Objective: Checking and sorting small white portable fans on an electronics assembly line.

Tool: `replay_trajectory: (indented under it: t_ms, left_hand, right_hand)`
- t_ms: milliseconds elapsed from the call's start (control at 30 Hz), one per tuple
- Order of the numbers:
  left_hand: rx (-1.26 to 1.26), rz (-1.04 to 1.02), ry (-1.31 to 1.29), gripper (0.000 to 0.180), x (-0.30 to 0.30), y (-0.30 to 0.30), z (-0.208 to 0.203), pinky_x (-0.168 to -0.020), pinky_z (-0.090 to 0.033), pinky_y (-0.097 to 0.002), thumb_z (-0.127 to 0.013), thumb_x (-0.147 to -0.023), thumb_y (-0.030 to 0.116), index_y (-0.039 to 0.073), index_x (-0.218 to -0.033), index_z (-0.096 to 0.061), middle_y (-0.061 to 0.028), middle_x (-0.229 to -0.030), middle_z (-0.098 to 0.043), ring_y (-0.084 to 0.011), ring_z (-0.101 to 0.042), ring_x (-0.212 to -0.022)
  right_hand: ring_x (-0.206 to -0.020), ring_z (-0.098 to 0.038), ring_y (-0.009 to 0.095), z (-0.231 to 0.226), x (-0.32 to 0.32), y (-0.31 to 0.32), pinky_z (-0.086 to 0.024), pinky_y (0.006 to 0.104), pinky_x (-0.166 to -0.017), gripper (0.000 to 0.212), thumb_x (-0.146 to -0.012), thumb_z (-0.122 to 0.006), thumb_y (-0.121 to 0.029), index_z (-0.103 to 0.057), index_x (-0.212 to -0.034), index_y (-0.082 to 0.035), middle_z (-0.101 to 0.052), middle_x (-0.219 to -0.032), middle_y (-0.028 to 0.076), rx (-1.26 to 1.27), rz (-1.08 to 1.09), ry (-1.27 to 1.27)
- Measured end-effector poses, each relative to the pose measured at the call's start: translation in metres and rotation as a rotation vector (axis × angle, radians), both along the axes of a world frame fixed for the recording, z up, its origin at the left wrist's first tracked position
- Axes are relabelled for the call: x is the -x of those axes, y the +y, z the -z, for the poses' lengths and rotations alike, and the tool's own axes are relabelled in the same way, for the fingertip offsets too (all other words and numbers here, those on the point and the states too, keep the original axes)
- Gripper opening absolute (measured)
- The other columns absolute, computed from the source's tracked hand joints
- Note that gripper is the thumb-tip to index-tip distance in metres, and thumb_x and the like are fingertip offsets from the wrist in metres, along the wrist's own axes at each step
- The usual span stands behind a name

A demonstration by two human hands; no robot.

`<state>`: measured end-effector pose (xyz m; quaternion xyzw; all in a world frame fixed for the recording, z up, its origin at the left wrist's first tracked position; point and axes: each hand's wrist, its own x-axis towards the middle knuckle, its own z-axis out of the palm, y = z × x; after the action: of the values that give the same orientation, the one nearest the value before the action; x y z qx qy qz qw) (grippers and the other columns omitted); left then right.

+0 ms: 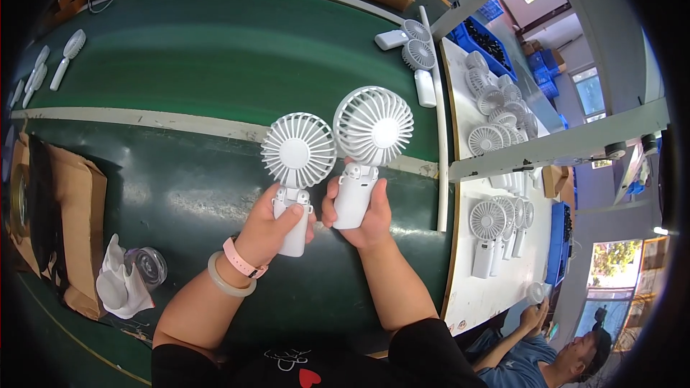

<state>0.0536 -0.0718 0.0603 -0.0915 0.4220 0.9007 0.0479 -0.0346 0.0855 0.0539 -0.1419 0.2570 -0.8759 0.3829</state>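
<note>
Presently, above the green conveyor belt (180, 50), with many like fans standing on the white side table (489, 294) apparently finished, the left hand (269, 230) is closed round one white handheld fan (297, 165) and the right hand (359, 212) round another (370, 144), both upright, side by side, not yet set down.

White fans (496, 226) standing on side table (480, 302); cardboard box (72, 223) left; cloth (118, 284) beside it.

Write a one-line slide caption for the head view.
Left hand and right hand each hold a white handheld fan upright over a green conveyor belt, more fans on the white table.
</note>
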Motion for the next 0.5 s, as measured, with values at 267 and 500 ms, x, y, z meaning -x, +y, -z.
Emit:
replay_trajectory:
  t_ms: [267,500]
  left_hand:
    - [-0.091,0.030,-0.028,0.026,0.001,0.001,0.003,-0.062,-0.051,-0.0308,-0.045,-0.091,0.014,0.003,-0.114,-0.040,-0.0101,-0.087,-0.059,-0.0171,-0.060,-0.068]
    - [-0.005,-0.050,0.061,0.036,-0.001,0.007,0.001,-0.068,-0.051,-0.0331,-0.050,-0.085,0.002,0.003,-0.118,-0.035,-0.0096,-0.093,-0.058,-0.0168,-0.059,-0.076]
  right_hand:
    - [-0.070,-0.053,0.024,0.000,0.002,0.001,-0.046,0.0371,-0.059,0.060,-0.088,-0.035,-0.057,-0.031,-0.132,-0.017,-0.051,-0.098,0.012,0.022,0.071,-0.092]
    - [-0.068,-0.049,0.023,-0.002,0.002,0.002,-0.042,0.0378,-0.058,0.055,-0.089,-0.032,-0.057,-0.031,-0.131,-0.022,-0.050,-0.097,0.009,0.031,0.078,-0.174]
